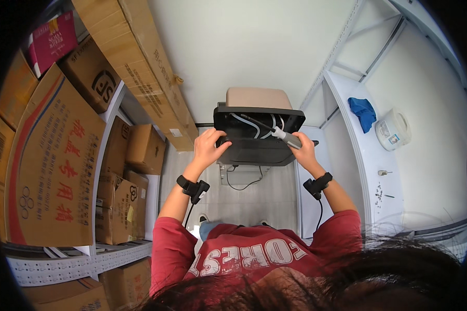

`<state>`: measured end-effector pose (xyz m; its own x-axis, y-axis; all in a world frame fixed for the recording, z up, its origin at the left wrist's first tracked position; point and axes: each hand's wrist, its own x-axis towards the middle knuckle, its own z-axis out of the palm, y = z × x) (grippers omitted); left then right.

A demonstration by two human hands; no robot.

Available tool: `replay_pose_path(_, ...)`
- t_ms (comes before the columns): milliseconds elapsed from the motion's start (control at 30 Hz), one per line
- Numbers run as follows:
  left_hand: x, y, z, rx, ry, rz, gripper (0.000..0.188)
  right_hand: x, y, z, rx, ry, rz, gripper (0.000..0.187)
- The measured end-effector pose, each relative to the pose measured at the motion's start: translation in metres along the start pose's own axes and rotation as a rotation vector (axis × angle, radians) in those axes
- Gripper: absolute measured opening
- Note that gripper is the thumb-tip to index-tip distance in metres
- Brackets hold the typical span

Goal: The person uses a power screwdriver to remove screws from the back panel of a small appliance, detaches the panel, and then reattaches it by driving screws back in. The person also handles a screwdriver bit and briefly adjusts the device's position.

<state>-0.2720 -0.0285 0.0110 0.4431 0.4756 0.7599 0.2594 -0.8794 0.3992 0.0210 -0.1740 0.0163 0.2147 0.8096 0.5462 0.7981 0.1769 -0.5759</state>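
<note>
Here we are: my right hand point(302, 150) is closed around the grey handle of the screwdriver point(285, 136), fingers wrapped, thumb along it. The screwdriver's dark shaft angles up and to the left, into the open top of the black case point(257, 151); the tip is too dim against the inside to say what it touches. My left hand point(210, 147) has the case by its left edge, fingers curled and thumb pressed on the front, only a little open. So the case sits right between my hands, straight ahead, pale tubes point(249, 124) crossing its opening, a beige cover point(257, 97) just behind it. A thin black cable point(238, 189) loops below.

Over on my right, the white shelf point(386, 171) carries a crumpled blue cloth point(363, 115), a clear bucket point(393, 130) just beside it, and a scatter of small parts point(379, 195) nearer me. And on the left, cartons point(52, 171) pack the racking, a tall box point(145, 67) standing at its far end.
</note>
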Motion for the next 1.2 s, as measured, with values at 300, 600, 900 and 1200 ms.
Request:
replay_pose_path(300,-0.007,-0.016,-0.006,0.037,-0.132,0.065,0.023,-0.004,-0.006,0.008,-0.136,0.126,-0.340,0.027)
replay_pose_path(600,-0.013,-0.017,0.000,0.079,-0.106,0.113,0.018,-0.001,-0.006,0.006,-0.122,0.070,-0.365,0.029)
replay_pose_path(900,0.016,-0.022,-0.007,0.102,-0.028,0.032,0.015,0.032,-0.010,0.006,-0.116,0.097,-0.380,0.029)
replay_pose_path(1200,0.036,-0.028,-0.009,0.191,0.032,0.026,0.013,0.058,-0.012,0.007,-0.138,0.139,-0.366,0.031)
